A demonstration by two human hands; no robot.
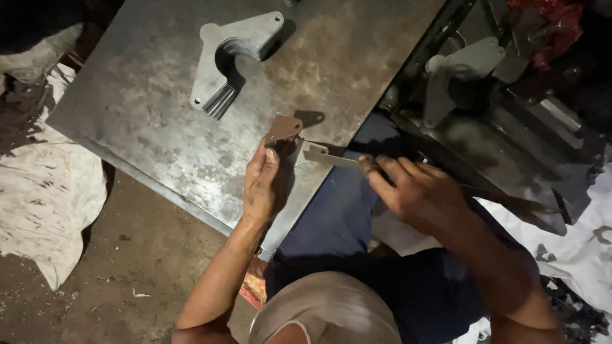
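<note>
My left hand (261, 185) rests on the edge of a grey steel plate (159, 127) and pinches a small brown flat metal piece (284, 129) upright at its fingertips. My right hand (414, 191) grips the handle end of a flat metal file-like tool (324, 155), whose tip reaches the brown piece from the right. A stack of curved grey metal brackets (226, 60) lies on the plate, far from both hands.
Another grey bracket (459, 70) sits on a dark metal frame at the upper right. White sacks (44, 191) lie on the dirt floor to the left, and white sheeting (574, 255) to the right. My dark-blue-clad legs (344, 223) are below.
</note>
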